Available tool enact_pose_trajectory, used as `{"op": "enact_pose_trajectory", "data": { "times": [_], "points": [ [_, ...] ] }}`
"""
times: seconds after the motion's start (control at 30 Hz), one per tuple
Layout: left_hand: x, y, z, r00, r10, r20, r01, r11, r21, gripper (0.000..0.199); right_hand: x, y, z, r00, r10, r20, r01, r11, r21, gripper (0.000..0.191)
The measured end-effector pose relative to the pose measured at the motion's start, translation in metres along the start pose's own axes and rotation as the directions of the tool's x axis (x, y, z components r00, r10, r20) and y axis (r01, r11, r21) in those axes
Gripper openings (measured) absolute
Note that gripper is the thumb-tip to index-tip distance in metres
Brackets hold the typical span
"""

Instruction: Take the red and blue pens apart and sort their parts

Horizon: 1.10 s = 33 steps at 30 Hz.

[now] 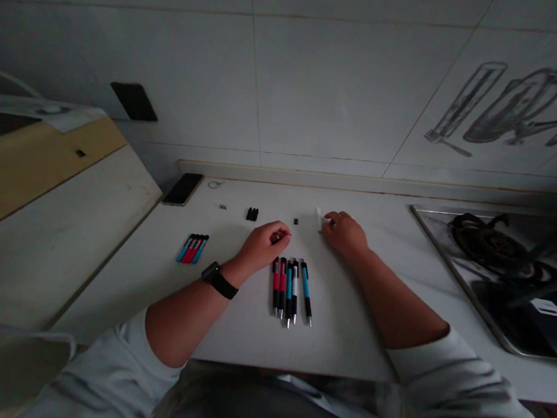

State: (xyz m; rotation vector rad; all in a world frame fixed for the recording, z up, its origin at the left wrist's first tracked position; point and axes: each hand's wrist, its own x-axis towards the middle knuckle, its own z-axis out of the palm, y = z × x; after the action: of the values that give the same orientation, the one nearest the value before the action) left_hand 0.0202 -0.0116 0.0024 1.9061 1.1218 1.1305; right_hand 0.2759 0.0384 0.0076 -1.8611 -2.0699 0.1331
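My left hand point(269, 240), with a black watch on its wrist, is closed just above the row of pens. Its fingers curl round something small with a dark tip, too small to name. My right hand point(346, 235) rests low over the counter, fingers bent and slightly apart, beside some thin whitish sticks point(317, 219). Between the hands lies a small black piece point(296, 222). Several click pens, among them a red pen point(276, 286), a white pen point(295, 288) and a blue pen point(306, 289), lie side by side below them.
To the left lie red and blue pen barrels point(193, 249), black grips point(252, 214), tiny metal parts point(223, 207), a clear ring point(215, 184) and a phone point(183, 189). A gas stove point(484, 259) borders the right side. A tiled wall point(322, 93) rises behind the white counter point(239, 332).
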Motion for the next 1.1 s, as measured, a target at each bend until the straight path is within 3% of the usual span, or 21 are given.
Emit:
{"op": "enact_pose_trajectory", "data": {
  "times": [0.07, 0.17, 0.27, 0.4, 0.53, 0.73, 1.1],
  "points": [
    [0.000, 0.001, 0.000, 1.000, -0.007, -0.003, 0.007, 1.000, -0.008, 0.006, -0.005, -0.007, -0.006, 0.997, -0.034, -0.076, 0.036, 0.999, 0.023, 0.034],
    [0.001, 0.000, 0.000, 1.000, -0.009, -0.024, 0.008, 0.999, -0.040, 0.007, -0.010, -0.025, -0.020, 0.972, -0.163, -0.169, 0.188, 0.971, 0.146, 0.031],
    [0.004, -0.002, 0.000, 0.997, -0.039, -0.067, 0.030, 0.990, -0.135, 0.009, -0.006, -0.047, -0.038, 0.929, -0.304, -0.211, 0.357, 0.885, 0.299, 0.026],
    [0.009, -0.001, -0.003, 0.980, -0.179, -0.091, 0.132, 0.915, -0.380, 0.017, 0.004, -0.075, -0.049, 0.865, -0.419, -0.275, 0.500, 0.753, 0.427, 0.018],
    [0.009, 0.001, -0.006, 0.960, -0.273, -0.057, 0.185, 0.776, -0.603, 0.023, 0.002, -0.090, -0.037, 0.837, -0.448, -0.315, 0.546, 0.644, 0.536, 0.014],
    [0.009, 0.001, -0.007, 0.954, -0.301, 0.011, 0.212, 0.645, -0.734, 0.028, -0.001, -0.085, -0.020, 0.821, -0.491, -0.292, 0.557, 0.572, 0.603, 0.012],
    [0.009, 0.001, -0.008, 0.946, -0.317, 0.069, 0.258, 0.607, -0.752, 0.034, 0.004, -0.081, -0.016, 0.805, -0.542, -0.240, 0.549, 0.531, 0.645, 0.013]
  ]
}}
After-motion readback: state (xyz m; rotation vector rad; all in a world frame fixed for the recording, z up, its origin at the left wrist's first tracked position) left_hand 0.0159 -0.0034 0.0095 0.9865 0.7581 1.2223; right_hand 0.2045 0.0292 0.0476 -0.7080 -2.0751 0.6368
